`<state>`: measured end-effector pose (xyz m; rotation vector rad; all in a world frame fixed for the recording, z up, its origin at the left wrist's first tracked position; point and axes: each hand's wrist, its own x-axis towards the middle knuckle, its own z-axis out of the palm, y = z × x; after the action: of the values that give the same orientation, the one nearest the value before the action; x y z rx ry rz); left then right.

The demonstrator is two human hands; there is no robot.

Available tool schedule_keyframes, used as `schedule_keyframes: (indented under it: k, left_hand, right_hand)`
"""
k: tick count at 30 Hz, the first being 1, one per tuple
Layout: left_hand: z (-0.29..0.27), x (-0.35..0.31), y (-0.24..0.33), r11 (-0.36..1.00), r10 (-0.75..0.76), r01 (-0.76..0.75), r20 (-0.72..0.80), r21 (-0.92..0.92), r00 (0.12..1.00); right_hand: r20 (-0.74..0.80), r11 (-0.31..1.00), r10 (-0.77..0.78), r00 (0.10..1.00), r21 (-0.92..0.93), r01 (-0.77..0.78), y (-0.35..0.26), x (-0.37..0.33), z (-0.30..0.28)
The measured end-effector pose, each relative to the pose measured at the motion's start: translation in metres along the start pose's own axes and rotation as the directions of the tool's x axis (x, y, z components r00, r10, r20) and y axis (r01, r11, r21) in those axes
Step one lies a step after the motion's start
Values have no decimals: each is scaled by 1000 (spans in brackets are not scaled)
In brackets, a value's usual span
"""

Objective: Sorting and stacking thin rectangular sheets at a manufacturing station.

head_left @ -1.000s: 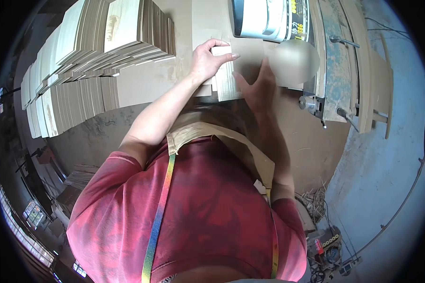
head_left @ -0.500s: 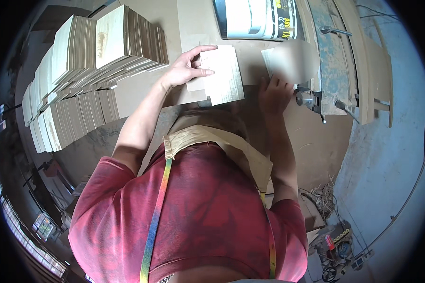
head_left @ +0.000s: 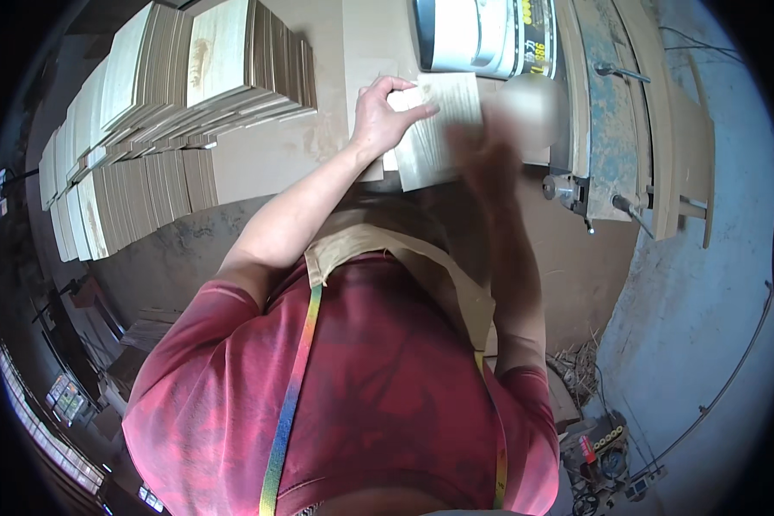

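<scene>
A thin, pale wooden board [head_left: 434,142] is in my left hand [head_left: 383,119], whose thumb lies over its upper left part and whose fingers hook round its edge. My right hand [head_left: 493,159] is close to the board's right side, smeared by motion. Whether it touches the board, and how its fingers are bent, I cannot make out. Beyond that hand lies a pale patch too blurred to name. Part of another light, flat piece [head_left: 390,162] peeks out at the held board's lower left.
Stacks of thin wooden boards [head_left: 219,56] fill the far left of the brown work surface [head_left: 275,163]. A white and black bucket [head_left: 464,34] stands beyond the held board. On the right is a worn blue machine [head_left: 611,112] with metal handles, beside a bluish wall [head_left: 705,318].
My left hand has shifted to the right with the board, which is tilted more. My right hand has come left and up toward the board's right side. The view has shifted a little.
</scene>
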<state>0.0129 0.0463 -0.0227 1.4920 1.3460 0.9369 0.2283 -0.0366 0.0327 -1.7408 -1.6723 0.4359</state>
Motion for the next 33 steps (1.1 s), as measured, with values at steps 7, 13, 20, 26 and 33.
schedule_keyframes:
  k: [7, 13, 20, 26, 33]
  left_hand:
    - [4, -1, 4, 999, 0, 3, -78, 36, 997]
    - [-30, 3, 4, 984, 169, -153, 210, -91, 963]
    - [-23, 12, 22, 988, -136, 148, 210, -44, 968]
    - [-9, 3, 22, 995, -68, 75, 110, -58, 992]
    - [-20, -6, 23, 801, -60, 190, 240, -568, 969]
  right_hand:
    - [-158, 973, -53, 986, -229, 15, -9, -58, 2]
    - [-239, 842, -159, 958, -540, 5, 100, -47, -6]
    - [-266, 928, -10, 964, -361, -90, 72, 34, 24]
    - [-43, 959, -123, 991, -262, 107, -50, -32, 22]
    - [-168, 991, -93, 981, -114, 74, -53, -42, 18]
